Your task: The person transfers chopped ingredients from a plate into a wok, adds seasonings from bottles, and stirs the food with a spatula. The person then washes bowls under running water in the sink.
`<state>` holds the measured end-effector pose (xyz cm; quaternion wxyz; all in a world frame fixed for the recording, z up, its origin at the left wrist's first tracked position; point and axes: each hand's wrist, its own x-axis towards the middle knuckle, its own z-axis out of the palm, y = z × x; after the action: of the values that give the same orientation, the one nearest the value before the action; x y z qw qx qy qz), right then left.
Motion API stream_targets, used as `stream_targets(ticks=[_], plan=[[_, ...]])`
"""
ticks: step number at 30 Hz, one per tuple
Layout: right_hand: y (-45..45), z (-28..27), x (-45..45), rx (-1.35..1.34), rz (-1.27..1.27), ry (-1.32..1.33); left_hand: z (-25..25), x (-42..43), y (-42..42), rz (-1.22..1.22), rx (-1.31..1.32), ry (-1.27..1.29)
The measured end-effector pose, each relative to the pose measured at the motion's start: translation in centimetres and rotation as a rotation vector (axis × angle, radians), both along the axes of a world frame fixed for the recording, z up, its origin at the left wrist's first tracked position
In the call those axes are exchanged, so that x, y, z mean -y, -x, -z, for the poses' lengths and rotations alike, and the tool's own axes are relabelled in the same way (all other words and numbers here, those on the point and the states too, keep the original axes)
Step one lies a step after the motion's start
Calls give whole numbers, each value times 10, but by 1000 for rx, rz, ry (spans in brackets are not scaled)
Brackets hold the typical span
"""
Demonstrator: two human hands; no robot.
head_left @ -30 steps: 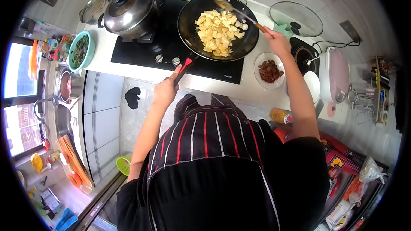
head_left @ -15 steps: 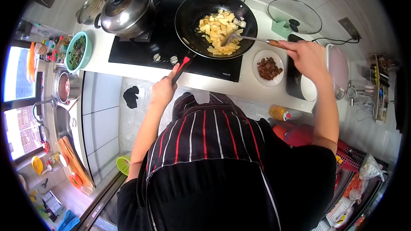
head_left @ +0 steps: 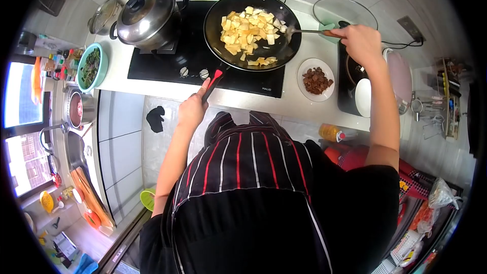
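My left hand is wrapped round the black handle of the wok, which has a red piece near its pan end. In my right hand is the wooden handle of a spatula. Its metal blade rests against the right inner side of the wok. Pale yellow flat pieces of food lie heaped in the wok's middle and left, with a few lower down near the rim. A white plate of dark brown pieces sits on the counter right of the wok.
A lidded steel pot stands left of the wok on the black cooktop. Farther left is a turquoise basin of leafy greens. A glass lid leans behind my right hand. An oil bottle stands below the counter.
The spatula has moved right and up, from among the food to the wok's right side. The food has shifted left and spread out. My left hand keeps its grip on the handle.
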<state>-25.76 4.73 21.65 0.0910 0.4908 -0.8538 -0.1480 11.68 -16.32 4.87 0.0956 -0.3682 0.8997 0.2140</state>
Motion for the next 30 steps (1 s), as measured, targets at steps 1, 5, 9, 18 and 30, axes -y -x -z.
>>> stream_targets(ticks=[1,5,9,18,30], plan=[[6,8,3,-22,-24,-34,-2,-1,1,-14,12,-26],[6,55,32,224,99,53,8,0,-4,33,-35,50],[52,41,21,538,327,201,6,1,-4,45,-11,48],[40,165,24,1558,609,467,12,2,-5,56,-49,67],[-6,168,-42,1270,331,480,15,3,-6,57,-51,64]])
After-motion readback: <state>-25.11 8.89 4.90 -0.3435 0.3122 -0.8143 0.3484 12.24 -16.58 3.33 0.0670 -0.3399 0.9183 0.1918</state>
